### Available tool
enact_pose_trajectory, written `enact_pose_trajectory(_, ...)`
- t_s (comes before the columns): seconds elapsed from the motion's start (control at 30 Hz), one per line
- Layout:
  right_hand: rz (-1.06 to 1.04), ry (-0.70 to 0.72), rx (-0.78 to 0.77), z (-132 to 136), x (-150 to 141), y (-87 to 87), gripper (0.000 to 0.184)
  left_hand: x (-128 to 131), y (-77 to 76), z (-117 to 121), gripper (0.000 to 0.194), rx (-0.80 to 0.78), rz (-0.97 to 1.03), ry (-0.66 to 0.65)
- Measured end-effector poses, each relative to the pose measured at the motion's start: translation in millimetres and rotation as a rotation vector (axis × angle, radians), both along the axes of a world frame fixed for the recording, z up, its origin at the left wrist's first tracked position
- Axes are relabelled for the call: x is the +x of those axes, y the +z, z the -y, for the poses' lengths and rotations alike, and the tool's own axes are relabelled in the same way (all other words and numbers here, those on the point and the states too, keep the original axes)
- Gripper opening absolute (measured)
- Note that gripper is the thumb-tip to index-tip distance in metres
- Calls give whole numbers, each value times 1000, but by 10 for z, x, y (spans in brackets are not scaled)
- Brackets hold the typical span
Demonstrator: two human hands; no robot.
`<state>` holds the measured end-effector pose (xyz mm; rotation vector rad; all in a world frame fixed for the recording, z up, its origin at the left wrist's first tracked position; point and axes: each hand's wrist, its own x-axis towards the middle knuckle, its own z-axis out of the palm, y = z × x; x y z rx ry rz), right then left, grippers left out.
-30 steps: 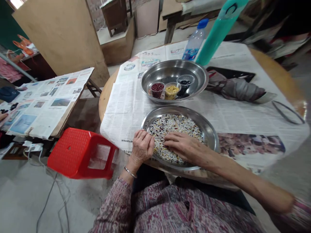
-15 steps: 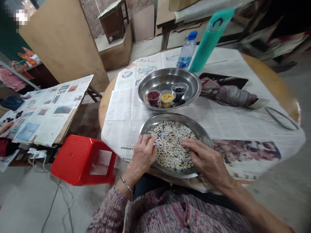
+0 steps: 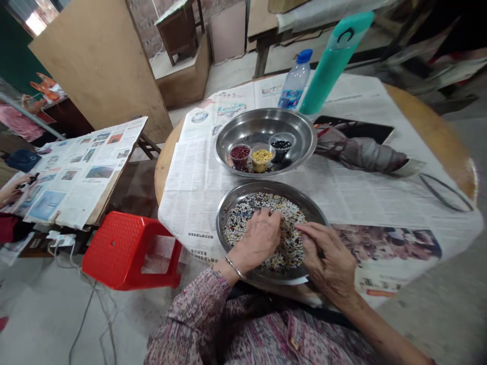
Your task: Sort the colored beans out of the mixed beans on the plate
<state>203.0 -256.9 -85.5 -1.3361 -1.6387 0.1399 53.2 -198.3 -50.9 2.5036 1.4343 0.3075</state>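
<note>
A round steel tray (image 3: 224,200) at the table's near edge holds a mix of white grains and black, yellow and red beans (image 3: 243,213). Over the middle of this mix lies my left hand (image 3: 262,235), its fingers bent down into the grains and their tips hidden. My right hand (image 3: 329,258) rests over the tray's right rim, fingers stretched toward the mix, thumb apart, nothing visible in it. Behind stands a deeper steel basin (image 3: 243,124) with clear cups of red beans (image 3: 240,154), yellow beans (image 3: 262,157) and black beans (image 3: 281,144).
Newspaper (image 3: 186,172) covers the round table. A water bottle (image 3: 294,83), a teal bottle (image 3: 331,71) and a folded grey umbrella (image 3: 365,149) stand or lie beyond the basin. A red stool (image 3: 114,248) is at left, near another newspaper-covered table (image 3: 95,162) with a person's hand (image 3: 17,188).
My left hand has moved right, from the tray's left side to over the middle. The grains look pushed rightward, thinner at left. My right hand has shifted slightly right.
</note>
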Motion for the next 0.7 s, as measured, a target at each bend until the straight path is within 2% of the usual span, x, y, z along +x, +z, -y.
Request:
enact_pose_trajectory(0.17,-23,-6,17,12,-10,10,32,-117,120,249,6,-92,117,-117)
enact_pose_trajectory(0.33,-32,-17,7,5,-2,-18,28,-206,195,442,12,-98,-41,-402)
enact_pose_trajectory(0.4,-37,-16,24,0,3,-33,27,-204,203,472,14,-102,-92,-463)
enact_pose_trajectory(0.57,-36,0,42,-7,12,-50,26,-155,225,446,17,-47,-199,-361)
enact_pose_trajectory(0.7,-49,5,47,-6,6,-33,29,-224,270,342,14,-26,-219,-166)
